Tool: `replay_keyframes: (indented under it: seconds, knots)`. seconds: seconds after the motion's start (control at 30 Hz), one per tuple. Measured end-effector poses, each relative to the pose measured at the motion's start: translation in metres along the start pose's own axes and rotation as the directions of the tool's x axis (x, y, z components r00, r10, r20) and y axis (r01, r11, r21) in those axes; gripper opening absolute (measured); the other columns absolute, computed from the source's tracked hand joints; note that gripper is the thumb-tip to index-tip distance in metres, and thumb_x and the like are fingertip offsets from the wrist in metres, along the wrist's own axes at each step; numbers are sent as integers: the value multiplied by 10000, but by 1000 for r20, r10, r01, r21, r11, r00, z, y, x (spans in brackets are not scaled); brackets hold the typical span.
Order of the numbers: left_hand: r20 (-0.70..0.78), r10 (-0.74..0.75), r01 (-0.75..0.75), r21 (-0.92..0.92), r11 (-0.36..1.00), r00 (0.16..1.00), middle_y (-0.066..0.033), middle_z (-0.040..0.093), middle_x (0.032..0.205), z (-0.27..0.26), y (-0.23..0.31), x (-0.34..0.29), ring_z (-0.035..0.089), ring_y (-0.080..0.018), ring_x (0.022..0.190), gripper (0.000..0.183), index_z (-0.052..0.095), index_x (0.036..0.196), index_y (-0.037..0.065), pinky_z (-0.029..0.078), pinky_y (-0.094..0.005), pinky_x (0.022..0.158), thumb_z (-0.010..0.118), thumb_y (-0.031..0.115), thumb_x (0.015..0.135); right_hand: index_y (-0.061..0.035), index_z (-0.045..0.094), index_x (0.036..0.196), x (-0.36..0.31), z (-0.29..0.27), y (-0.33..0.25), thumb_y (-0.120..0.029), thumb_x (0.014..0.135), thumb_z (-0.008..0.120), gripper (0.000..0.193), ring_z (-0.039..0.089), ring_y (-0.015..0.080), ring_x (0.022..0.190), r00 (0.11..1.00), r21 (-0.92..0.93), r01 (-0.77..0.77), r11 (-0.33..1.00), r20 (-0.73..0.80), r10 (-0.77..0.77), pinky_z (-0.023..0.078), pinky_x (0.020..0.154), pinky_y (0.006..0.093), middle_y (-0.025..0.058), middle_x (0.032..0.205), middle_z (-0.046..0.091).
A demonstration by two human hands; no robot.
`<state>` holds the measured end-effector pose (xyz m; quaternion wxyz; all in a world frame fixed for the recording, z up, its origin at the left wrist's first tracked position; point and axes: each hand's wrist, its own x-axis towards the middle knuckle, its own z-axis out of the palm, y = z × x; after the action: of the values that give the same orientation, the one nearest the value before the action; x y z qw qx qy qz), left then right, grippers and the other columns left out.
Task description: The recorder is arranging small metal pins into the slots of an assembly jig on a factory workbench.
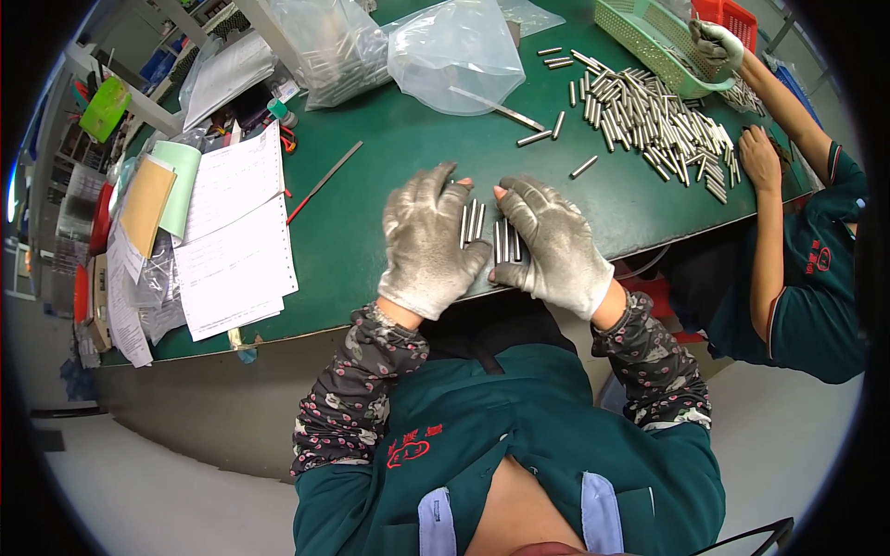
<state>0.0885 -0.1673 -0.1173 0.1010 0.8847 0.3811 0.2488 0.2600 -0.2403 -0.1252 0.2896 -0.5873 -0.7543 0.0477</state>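
My left hand (425,243), in a worn grey-white glove, rests on the green table (352,222) near its front edge. Its thumb and forefinger bracket the ends of a few short, shiny metal pins (473,222) standing side by side. Opposite it, my right hand (554,243), gloved the same way, curls its thumb and fingers around another small row of metal pins (506,243). Bare fingertips poke out of both gloves. A narrow gap separates the two rows. The palms hide part of the pins.
A large heap of metal pins (640,116) lies to the right, with a loose pin (584,167) closer. Beyond it a co-worker's gloved hand (718,44) is at a green basket (649,42). Papers (232,241), a thin file (324,183) and plastic bags (454,56) surround the left and back.
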Motion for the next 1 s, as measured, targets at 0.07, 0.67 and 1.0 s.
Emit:
replay_keyframes:
  seconds: [0.07, 0.67, 1.0]
  knots:
    - [31, -9, 8, 38, 999, 999, -134, 482, 1331, -9, -8, -2, 433, -343, 1247, 562, 634, 1141, 70, 299, -481, 1067, 755, 258, 626, 10, 443, 1336, 3, 3, -1, -496, 716, 697, 840, 412, 411, 1269, 998, -8, -39, 999, 53, 40, 356, 1037, 486, 232, 1319, 474]
    - [52, -4, 6, -45, 999, 999, -129, 551, 1212, -21, -19, -17, 516, -323, 1143, 476, 668, 1036, 76, 406, -445, 983, 793, 208, 597, 13, 561, 1217, 15, 7, -3, -373, 698, 731, 669, 383, 383, 1317, 993, 37, 17, 999, 116, -21, 283, 1113, 490, 201, 1349, 476]
    - [184, 69, -66, -21, 998, 981, -133, 442, 1366, -11, -17, -8, 392, -380, 1276, 567, 673, 1097, 135, 316, -516, 1050, 838, 305, 583, 11, 566, 1199, 10, 5, 10, -377, 644, 767, 707, 410, 390, 1292, 998, 206, 11, 978, 61, -24, 297, 1100, 498, 198, 1320, 498]
